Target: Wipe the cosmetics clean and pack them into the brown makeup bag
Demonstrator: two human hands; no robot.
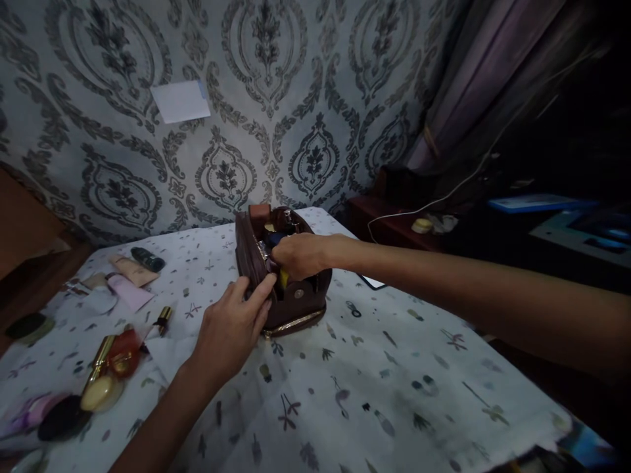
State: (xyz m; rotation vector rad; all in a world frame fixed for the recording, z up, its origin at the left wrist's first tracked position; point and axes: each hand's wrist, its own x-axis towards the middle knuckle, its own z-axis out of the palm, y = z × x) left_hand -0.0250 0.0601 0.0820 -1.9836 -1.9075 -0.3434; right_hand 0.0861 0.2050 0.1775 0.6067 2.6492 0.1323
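From the head view, a dark brown leather bag stands upright with its top open on a cloth-covered white bench, around the middle, near the grey patterned wall. The right hand is curled and reaches down inside; its fingertips are hidden, so I can't tell what it holds. The left hand, fingers half bent and close together, touches the bag's near-left edge; whether it pinches the leather I can't tell.

My worry is a snag: something catching on the rim could drag the bag over if the left hand only steadies it lightly. A careless left elbow might also knock the clear orange-red bottle.

The bag's mouth faces up; its long axis seems to run away from the person, slanting slightly left, with the gold-toned zip along the near end.
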